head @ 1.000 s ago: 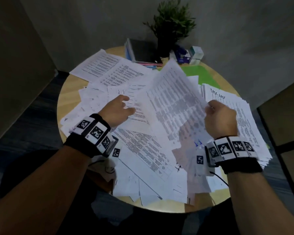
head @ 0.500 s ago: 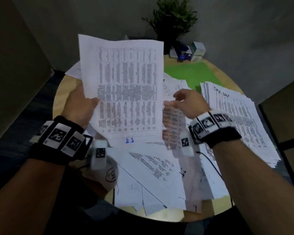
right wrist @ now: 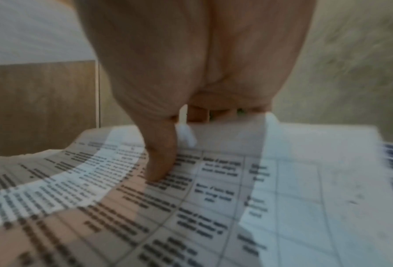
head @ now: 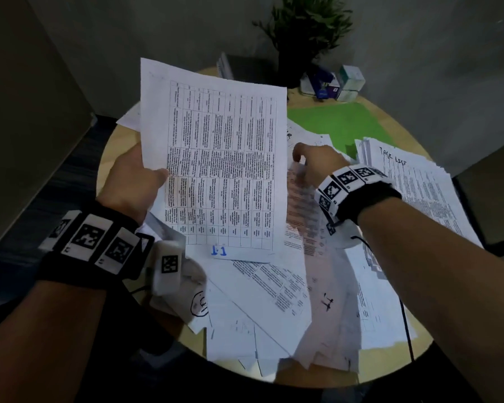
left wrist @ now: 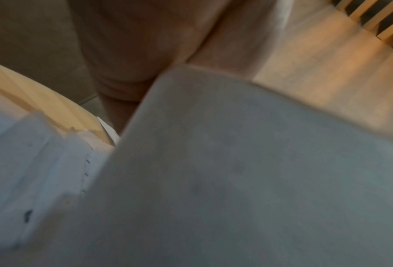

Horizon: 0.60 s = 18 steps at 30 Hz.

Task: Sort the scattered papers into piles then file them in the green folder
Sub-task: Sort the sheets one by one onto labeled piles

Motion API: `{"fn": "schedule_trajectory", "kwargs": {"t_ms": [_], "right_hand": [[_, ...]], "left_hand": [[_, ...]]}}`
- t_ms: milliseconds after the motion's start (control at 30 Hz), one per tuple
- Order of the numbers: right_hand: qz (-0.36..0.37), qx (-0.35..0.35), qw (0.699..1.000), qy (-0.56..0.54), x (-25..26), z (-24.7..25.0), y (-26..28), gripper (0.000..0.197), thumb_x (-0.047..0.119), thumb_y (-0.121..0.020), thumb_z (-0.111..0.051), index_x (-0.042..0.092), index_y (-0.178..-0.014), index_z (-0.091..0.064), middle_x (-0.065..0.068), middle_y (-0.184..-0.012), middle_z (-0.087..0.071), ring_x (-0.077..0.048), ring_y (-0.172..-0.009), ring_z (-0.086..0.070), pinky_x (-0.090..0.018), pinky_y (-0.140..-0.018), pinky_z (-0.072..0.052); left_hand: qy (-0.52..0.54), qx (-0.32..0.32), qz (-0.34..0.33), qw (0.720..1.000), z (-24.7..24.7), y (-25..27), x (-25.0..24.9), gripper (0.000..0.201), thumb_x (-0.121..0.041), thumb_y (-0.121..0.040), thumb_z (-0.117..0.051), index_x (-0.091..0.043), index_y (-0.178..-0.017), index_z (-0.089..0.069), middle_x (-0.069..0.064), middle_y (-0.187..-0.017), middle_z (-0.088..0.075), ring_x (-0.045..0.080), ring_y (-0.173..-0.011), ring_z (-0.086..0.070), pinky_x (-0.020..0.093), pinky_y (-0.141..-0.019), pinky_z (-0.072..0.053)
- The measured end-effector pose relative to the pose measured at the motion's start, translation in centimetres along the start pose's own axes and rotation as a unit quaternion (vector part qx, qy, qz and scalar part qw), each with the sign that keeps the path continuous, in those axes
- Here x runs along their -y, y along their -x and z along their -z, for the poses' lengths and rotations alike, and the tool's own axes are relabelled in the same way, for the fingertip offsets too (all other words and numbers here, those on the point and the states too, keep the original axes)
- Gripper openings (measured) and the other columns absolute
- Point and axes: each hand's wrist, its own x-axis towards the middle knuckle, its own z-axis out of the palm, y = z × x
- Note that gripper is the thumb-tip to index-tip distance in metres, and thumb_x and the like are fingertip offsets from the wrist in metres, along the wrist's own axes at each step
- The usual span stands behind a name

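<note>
Near our body, loose papers point(head: 259, 309) cover the table point(head: 111, 158). Our left hand point(head: 131, 181) pinches a thin, floppy table sheet point(head: 216, 170) by its edge; our right hand point(head: 317, 161) pinches another sheet point(right wrist: 190, 198). Farther lies the green folder point(head: 338, 120).

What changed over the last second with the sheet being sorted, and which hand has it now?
The table sheet marked 11 passed from the right hand to the left hand, which now grips its left edge and holds it raised and upright. The right hand let go and pinches another sheet from the scatter. The task-list pile and green folder stayed put.
</note>
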Motion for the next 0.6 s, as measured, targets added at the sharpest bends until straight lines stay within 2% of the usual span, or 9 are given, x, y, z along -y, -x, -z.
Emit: {"fn": "schedule_trajectory", "kwargs": {"t_ms": [100,233,300,333,433,500,567,600], "right_hand": [[-0.008,-0.013,0.998,-0.054,-1.2,1.3,1.2,0.007,0.015,-0.094,-0.055,0.015,-0.100,-0.059,-0.008,-0.094,-0.062,-0.024,-0.076,-0.058,-0.031,-0.066,-0.046],[-0.031,-0.104,0.983,-0.151,-2.7,3.6,3.0,0.013,0.022,-0.097,-0.051,0.022,-0.084,-0.051,-0.002,-0.078,-0.056,-0.023,-0.069,-0.054,-0.027,-0.062,-0.039],[-0.031,-0.133,0.970,-0.201,-3.1,5.1,4.5,0.013,0.023,-0.097,-0.051,0.022,-0.085,-0.048,-0.001,-0.074,-0.056,-0.022,-0.066,-0.053,-0.026,-0.055,-0.035],[-0.031,-0.139,0.960,-0.240,-3.3,5.4,5.2,0.011,0.023,-0.097,-0.052,0.022,-0.087,-0.050,-0.003,-0.075,-0.060,-0.024,-0.067,-0.055,-0.027,-0.054,-0.036],[-0.040,-0.137,0.898,-0.417,-2.7,5.2,7.2,0.012,0.021,-0.095,-0.053,0.024,-0.083,-0.055,-0.007,-0.079,-0.068,-0.028,-0.067,-0.061,-0.035,-0.063,-0.051],[-0.048,-0.112,0.843,-0.524,-1.6,4.2,8.2,0.021,0.014,-0.094,-0.052,0.025,-0.077,-0.058,-0.005,-0.075,-0.068,-0.024,-0.064,-0.060,-0.040,-0.066,-0.050],[-0.045,-0.086,0.781,-0.616,-0.3,3.2,8.8,0.025,0.005,-0.096,-0.049,0.021,-0.080,-0.059,-0.001,-0.075,-0.070,-0.020,-0.064,-0.063,-0.032,-0.065,-0.051],[-0.043,-0.076,0.756,-0.648,0.5,3.1,9.2,0.024,0.002,-0.097,-0.046,0.018,-0.082,-0.057,0.000,-0.073,-0.071,-0.016,-0.061,-0.064,-0.026,-0.060,-0.051]], "left_hand": [[0.019,-0.004,0.004,1.000,-0.2,0.2,-0.2,0.044,0.006,-0.089,-0.051,-0.025,-0.117,-0.063,-0.005,-0.108,-0.068,0.021,-0.105,-0.064,0.040,-0.095,-0.049],[0.054,-0.006,0.005,0.998,-0.5,0.3,-0.4,0.043,0.007,-0.090,-0.051,-0.028,-0.114,-0.061,-0.012,-0.102,-0.068,0.018,-0.103,-0.065,0.039,-0.094,-0.050],[0.082,-0.001,0.006,0.997,-0.7,0.4,-0.7,0.041,0.007,-0.091,-0.051,-0.024,-0.116,-0.061,-0.011,-0.102,-0.067,0.016,-0.099,-0.066,0.038,-0.094,-0.050],[0.096,0.001,0.008,0.995,-0.9,0.4,-0.8,0.039,0.006,-0.092,-0.051,-0.022,-0.118,-0.061,-0.010,-0.103,-0.067,0.015,-0.098,-0.066,0.037,-0.094,-0.050],[0.122,0.015,0.015,0.992,-1.3,0.5,-1.0,0.037,0.003,-0.095,-0.051,-0.017,-0.124,-0.061,-0.004,-0.112,-0.069,0.017,-0.103,-0.067,0.039,-0.094,-0.051],[0.130,0.033,0.018,0.991,-1.5,0.7,-1.1,0.036,0.001,-0.096,-0.050,-0.017,-0.126,-0.060,-0.001,-0.117,-0.068,0.019,-0.107,-0.066,0.042,-0.097,-0.050],[0.140,0.046,0.029,0.989,-1.8,0.8,-1.2,0.036,0.001,-0.098,-0.047,-0.017,-0.128,-0.057,0.000,-0.118,-0.067,0.019,-0.106,-0.065,0.040,-0.096,-0.050],[0.145,0.046,0.035,0.988,-2.0,0.9,-1.2,0.037,0.001,-0.099,-0.045,-0.017,-0.130,-0.055,0.000,-0.118,-0.066,0.017,-0.103,-0.065,0.037,-0.092,-0.051]]}}
